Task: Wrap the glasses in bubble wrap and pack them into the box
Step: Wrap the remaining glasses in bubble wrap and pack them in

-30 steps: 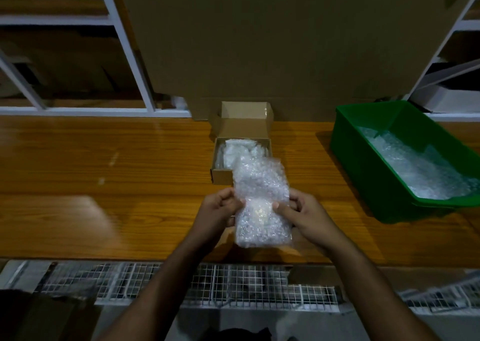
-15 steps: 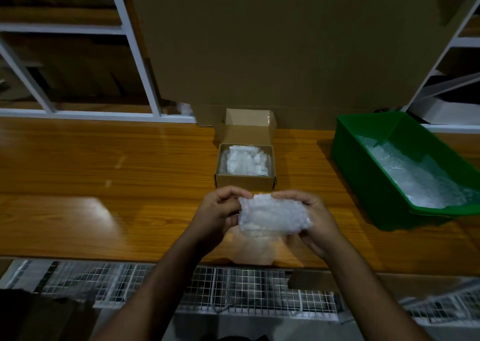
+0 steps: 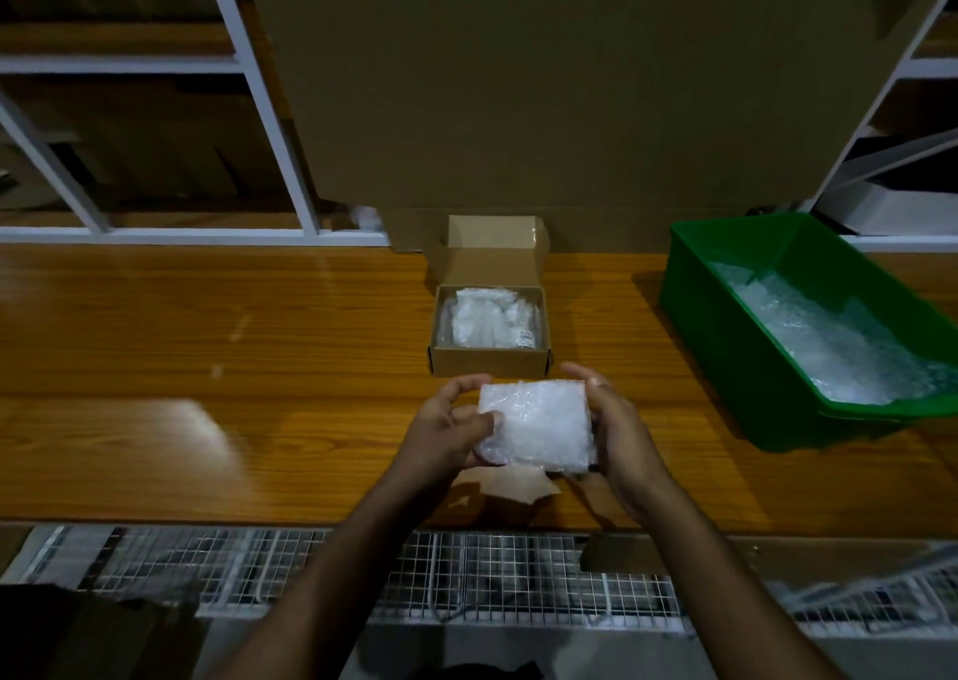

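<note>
A folded bubble-wrap bundle [image 3: 536, 424] hangs just above the wooden table [image 3: 207, 368], held between both hands. My left hand [image 3: 446, 433] grips its left edge with the thumb on top. My right hand [image 3: 619, 423] grips its right edge, fingers curled round the far side. Whatever is wrapped inside is hidden. Just beyond the bundle stands a small open cardboard box [image 3: 490, 363], its lid flap raised at the back, with a clear plastic packet [image 3: 487, 319] lying inside.
A green plastic bin [image 3: 746, 368] holding bubble wrap stands at the right. A large cardboard sheet [image 3: 544, 83] leans upright behind the box. White shelf frames [image 3: 269, 124] flank it. A brown paper scrap [image 3: 518, 485] lies under the bundle. A wire rack [image 3: 466, 576] runs below the table's near edge.
The bubble wrap, held upright and long a second ago, has been folded down into a flat compact bundle. Both hands now grip it by its side edges, slightly lower.
</note>
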`<state>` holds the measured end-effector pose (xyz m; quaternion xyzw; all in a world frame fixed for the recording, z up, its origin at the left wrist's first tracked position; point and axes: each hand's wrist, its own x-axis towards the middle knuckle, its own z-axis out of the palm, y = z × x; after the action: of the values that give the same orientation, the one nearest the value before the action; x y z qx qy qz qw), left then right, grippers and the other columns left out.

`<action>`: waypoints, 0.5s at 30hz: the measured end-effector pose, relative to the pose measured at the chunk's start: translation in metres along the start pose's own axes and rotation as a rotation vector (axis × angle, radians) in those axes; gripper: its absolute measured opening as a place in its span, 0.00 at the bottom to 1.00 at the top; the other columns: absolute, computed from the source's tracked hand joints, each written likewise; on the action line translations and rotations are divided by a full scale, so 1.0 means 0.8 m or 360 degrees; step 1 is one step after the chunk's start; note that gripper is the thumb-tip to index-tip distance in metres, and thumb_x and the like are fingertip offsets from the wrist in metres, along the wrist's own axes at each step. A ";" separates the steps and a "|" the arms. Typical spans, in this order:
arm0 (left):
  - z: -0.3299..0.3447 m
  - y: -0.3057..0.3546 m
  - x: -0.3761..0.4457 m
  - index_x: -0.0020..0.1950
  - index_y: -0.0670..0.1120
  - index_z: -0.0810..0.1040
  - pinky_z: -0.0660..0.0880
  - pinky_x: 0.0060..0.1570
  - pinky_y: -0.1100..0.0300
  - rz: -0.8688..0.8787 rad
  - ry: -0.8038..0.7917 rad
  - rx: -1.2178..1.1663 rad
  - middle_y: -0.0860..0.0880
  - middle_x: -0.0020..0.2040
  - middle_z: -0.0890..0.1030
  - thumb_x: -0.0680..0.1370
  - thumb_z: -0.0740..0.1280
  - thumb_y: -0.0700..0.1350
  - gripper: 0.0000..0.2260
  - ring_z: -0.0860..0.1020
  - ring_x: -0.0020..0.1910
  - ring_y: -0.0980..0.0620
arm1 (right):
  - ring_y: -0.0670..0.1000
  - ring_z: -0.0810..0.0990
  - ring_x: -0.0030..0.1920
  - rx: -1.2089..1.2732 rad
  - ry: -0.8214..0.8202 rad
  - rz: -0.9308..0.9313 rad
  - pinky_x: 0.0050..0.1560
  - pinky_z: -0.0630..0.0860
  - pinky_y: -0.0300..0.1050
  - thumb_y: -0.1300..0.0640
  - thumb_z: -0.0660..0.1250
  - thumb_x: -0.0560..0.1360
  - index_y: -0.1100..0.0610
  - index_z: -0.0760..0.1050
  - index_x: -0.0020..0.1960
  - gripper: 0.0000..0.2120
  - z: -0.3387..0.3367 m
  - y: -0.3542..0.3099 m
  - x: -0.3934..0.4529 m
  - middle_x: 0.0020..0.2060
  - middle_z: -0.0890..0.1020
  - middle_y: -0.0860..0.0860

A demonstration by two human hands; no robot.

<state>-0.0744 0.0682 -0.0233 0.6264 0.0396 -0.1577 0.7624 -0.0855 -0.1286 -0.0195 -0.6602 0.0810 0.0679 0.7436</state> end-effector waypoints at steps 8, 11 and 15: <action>-0.005 -0.002 0.006 0.66 0.45 0.75 0.81 0.41 0.50 0.0135 -0.0119 0.0110 0.36 0.52 0.84 0.78 0.69 0.34 0.18 0.84 0.47 0.41 | 0.57 0.83 0.36 -0.0095 -0.0394 0.0220 0.32 0.79 0.44 0.62 0.66 0.79 0.61 0.73 0.65 0.14 -0.011 -0.009 -0.003 0.43 0.86 0.59; -0.010 0.003 0.005 0.62 0.41 0.78 0.80 0.40 0.55 0.0137 -0.0189 0.0004 0.40 0.51 0.84 0.75 0.69 0.32 0.16 0.83 0.46 0.45 | 0.55 0.82 0.33 0.0035 -0.0423 0.0188 0.30 0.78 0.41 0.67 0.66 0.78 0.61 0.77 0.60 0.11 -0.017 -0.009 0.002 0.40 0.84 0.59; -0.017 0.009 0.002 0.49 0.39 0.83 0.80 0.42 0.59 0.0163 -0.0217 -0.0021 0.45 0.52 0.85 0.70 0.70 0.32 0.09 0.84 0.47 0.48 | 0.50 0.79 0.28 0.0256 -0.0438 0.0247 0.27 0.76 0.37 0.71 0.66 0.74 0.62 0.83 0.49 0.10 -0.014 -0.008 0.011 0.41 0.85 0.60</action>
<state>-0.0690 0.0826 -0.0197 0.6104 -0.0435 -0.1606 0.7744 -0.0756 -0.1404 -0.0166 -0.5748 0.0344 0.2083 0.7906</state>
